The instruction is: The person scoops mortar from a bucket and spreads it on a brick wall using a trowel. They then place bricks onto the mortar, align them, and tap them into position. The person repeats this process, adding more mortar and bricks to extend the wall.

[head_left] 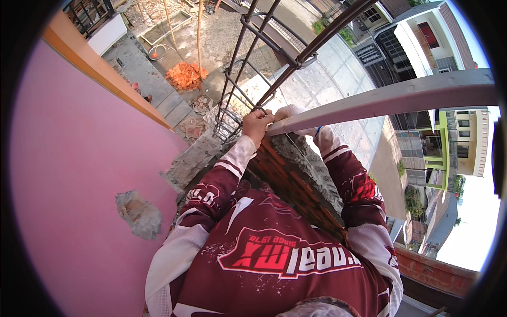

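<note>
My left hand (255,127) is at the near end of a long grey metal bar (380,101), its fingers pinched together against the bar's edge. Whatever lies in that pinch is too small to make out. On the bar's other side is my right hand (290,111), curled and washed out by sunlight, partly covered by the bar. What it grips is hidden. A thin line hangs below the bar, over the mortar-smeared brick wall (288,177). Just beyond my hands, a cage of steel reinforcing bars (264,38) rises out of broken concrete.
A pink wall (79,153) with a broken hole (138,214) stands close on my left. Rough concrete (193,158) juts out beside it. Far below are a heap of orange rubble (186,76) and a paved street (338,79); houses line the right.
</note>
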`<state>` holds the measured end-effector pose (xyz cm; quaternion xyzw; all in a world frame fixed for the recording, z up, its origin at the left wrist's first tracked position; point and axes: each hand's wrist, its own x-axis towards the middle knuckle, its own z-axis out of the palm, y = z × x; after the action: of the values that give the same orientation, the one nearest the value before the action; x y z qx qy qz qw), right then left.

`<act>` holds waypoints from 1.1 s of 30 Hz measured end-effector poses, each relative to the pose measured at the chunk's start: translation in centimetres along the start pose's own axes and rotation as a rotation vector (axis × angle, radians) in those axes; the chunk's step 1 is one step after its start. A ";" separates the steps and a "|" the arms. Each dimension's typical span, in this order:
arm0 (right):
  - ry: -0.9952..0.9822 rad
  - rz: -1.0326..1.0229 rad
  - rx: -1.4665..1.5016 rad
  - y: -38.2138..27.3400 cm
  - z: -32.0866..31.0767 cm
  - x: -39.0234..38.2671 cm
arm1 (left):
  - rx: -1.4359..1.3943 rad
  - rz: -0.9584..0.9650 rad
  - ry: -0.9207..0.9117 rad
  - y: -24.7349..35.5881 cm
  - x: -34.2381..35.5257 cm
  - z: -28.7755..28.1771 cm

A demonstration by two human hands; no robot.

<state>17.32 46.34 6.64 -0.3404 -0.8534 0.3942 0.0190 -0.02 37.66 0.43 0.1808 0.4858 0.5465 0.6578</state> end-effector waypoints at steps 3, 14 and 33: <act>-0.061 0.132 0.241 2.4 0.7 0.5 | 0.010 0.019 -0.034 -0.8 0.8 -0.6; -0.125 0.059 0.267 3.6 0.7 1.0 | 0.052 0.016 -0.035 -1.4 1.0 -0.6; 0.175 0.297 0.280 -3.7 -1.2 -3.3 | 0.062 0.022 -0.038 -0.9 0.6 -1.6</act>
<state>18.11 43.51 10.74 -0.4892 -0.7259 0.4765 0.0818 -0.89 37.44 -1.23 0.2168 0.4881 0.5348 0.6548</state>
